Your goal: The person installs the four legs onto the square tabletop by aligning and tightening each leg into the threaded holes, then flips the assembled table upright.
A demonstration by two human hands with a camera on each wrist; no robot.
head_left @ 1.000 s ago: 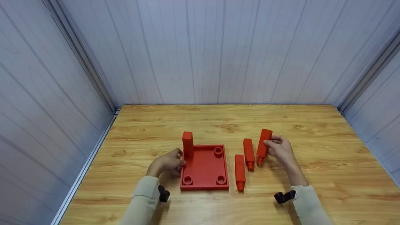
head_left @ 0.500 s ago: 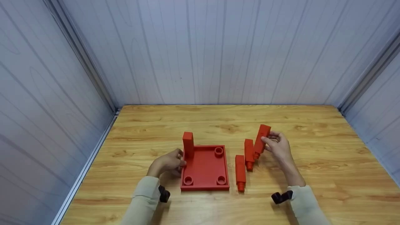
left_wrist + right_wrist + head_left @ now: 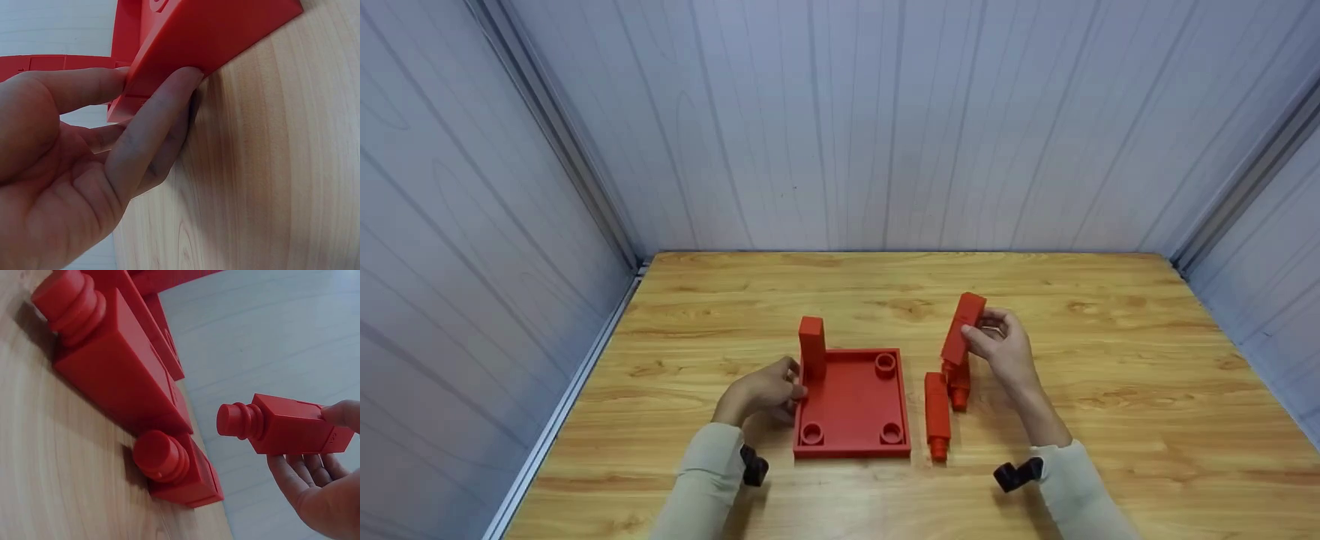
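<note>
A red square tray (image 3: 855,401) with raised edges lies flat, round sockets showing in three corners. From its far left corner rises a red square leg (image 3: 812,345). My left hand (image 3: 763,391) holds the tray's left edge; in the left wrist view its thumb and fingers (image 3: 152,135) meet the red side wall. Raised in my right hand (image 3: 1006,351) is another red leg (image 3: 964,330), pinched between thumb and fingers. Its ringed round peg (image 3: 239,421) points down toward the left. Below it, partly covered in the head view, lies a third leg (image 3: 960,394).
One more red leg (image 3: 937,416) lies right beside the tray, peg toward me. The wood-grain table (image 3: 720,300) ends at a pale panel wall (image 3: 885,135) behind, with side walls left and right. Black wrist cameras (image 3: 754,465) sit at both cuffs.
My right hand has carried its leg left and slightly up, from beside the lying leg to over it, tilting it more. The left hand and tray have stayed put.
</note>
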